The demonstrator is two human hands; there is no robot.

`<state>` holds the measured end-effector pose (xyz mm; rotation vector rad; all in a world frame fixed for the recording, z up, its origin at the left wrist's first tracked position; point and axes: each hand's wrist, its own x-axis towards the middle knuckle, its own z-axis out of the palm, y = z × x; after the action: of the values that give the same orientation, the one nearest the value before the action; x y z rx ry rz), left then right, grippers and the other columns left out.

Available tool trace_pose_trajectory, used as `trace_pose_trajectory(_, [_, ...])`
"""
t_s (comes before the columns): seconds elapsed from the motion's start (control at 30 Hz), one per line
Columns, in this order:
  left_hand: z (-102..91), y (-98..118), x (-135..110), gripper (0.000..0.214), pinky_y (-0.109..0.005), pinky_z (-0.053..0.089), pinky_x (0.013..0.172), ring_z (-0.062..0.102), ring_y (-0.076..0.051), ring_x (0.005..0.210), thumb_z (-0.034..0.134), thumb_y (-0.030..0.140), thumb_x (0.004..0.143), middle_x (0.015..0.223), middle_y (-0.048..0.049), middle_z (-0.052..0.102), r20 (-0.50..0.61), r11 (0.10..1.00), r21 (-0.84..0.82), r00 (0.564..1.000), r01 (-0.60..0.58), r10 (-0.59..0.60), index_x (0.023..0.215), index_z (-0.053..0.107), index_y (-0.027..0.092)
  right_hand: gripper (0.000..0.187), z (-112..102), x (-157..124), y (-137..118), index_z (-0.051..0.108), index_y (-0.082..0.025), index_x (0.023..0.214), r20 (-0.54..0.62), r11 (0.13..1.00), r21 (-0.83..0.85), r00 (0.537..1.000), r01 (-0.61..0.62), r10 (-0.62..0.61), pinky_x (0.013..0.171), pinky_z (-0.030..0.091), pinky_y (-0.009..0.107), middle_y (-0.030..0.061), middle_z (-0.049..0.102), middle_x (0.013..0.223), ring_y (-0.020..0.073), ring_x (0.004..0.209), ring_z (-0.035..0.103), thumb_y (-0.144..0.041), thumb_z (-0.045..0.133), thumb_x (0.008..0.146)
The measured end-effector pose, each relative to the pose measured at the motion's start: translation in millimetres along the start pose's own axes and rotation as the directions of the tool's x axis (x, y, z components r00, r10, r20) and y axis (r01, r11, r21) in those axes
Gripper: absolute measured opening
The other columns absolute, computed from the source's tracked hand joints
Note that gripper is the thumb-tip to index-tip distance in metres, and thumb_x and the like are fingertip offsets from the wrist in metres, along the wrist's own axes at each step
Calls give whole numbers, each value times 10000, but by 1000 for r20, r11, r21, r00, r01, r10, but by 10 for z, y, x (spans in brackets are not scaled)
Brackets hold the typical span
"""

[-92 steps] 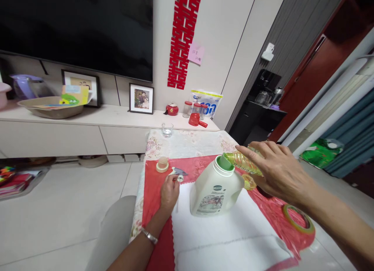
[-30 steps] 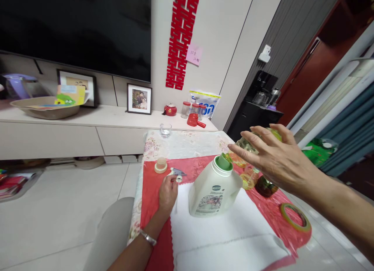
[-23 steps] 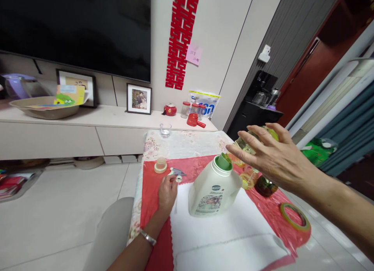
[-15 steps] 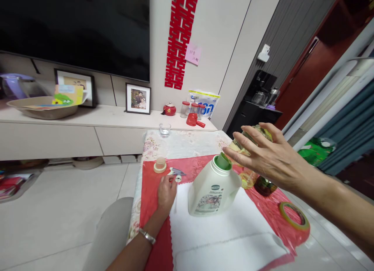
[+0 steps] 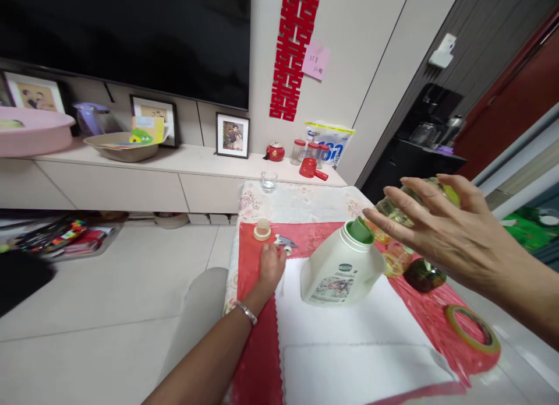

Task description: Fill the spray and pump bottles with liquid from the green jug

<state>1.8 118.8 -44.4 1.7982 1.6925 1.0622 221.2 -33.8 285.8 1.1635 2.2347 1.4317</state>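
Observation:
My left hand (image 5: 272, 266) has its fingers closed around the white collar of a spray bottle trigger head (image 5: 285, 242). A thin, pale tube hangs faintly below it. To the right, on white cloth, stands an uncapped cream detergent jug (image 5: 334, 268), its green pouring spout (image 5: 360, 230) showing. My right hand (image 5: 445, 233) grips a clear container with yellowish contents (image 5: 395, 211) beside and above the jug's mouth. Its lower part is hidden behind my fingers and I cannot make out its full shape. A cream cap (image 5: 262, 230) sits beyond my left hand.
Red plastic sheeting (image 5: 257, 265) and white cloth (image 5: 358, 370) cover the table. On the right are a dark glass jar (image 5: 423, 275) and a tape roll (image 5: 472, 329). A glass cup (image 5: 268, 182) stands at the far edge, near a cabinet (image 5: 201, 163).
My view has turned left, so the table and both hands appear farther right. Both hands keep their holds, and their places beside the jug have barely changed.

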Motion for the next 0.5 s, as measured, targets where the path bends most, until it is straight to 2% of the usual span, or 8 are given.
trace_pose_trajectory(0.07, [6,51,44,186,-395,518,894,655,-292,1003,666,359,852,938,-104,685,27,999,28,999,30,-31,886,677,176,591,11,-74,-12,546,-280,1352,7,998,7,998,-59,59,1079,324,592,107,412,1406,351,1336,375,24,445,854])
trace_pose_trajectory(0.13, [18,115,100,270,-399,521,854,662,-318,995,696,427,826,963,-131,693,57,996,53,995,73,-76,893,676,166,669,9,-166,-39,474,-291,1436,13,989,41,990,-142,142,1097,294,622,110,378,1450,372,1368,345,10,428,840])
trace_pose_trajectory(0.23, [33,217,184,389,-378,519,777,687,-332,955,745,480,774,1042,-188,704,99,986,76,983,145,-153,942,673,136,825,0,-322,-116,154,-411,1605,50,952,84,956,-294,291,1091,299,624,93,352,1483,376,1368,353,-59,413,905])
trace_pose_trajectory(0.3, [27,277,221,384,-353,510,766,697,-324,967,766,450,761,1060,-195,716,124,982,74,975,175,-183,962,672,137,870,16,-435,-183,-21,-467,1612,77,918,102,923,-383,376,1038,346,605,80,390,1455,377,1321,403,-125,424,947])
trace_pose_trajectory(0.37, [1,326,240,309,-341,501,778,698,-321,1003,763,389,768,1052,-187,730,147,981,54,970,188,-194,944,677,150,856,56,-556,-260,-18,-479,1612,109,890,154,902,-430,417,963,396,576,65,436,1414,368,1251,460,-190,459,962])
trace_pose_trajectory(0.5, [-101,376,259,159,-319,491,752,710,-301,962,779,290,731,917,-133,750,193,975,-48,960,215,-202,757,665,182,705,110,-793,-481,149,-424,1622,150,778,428,885,-459,440,878,479,486,48,441,1419,305,1204,513,-338,492,1012])
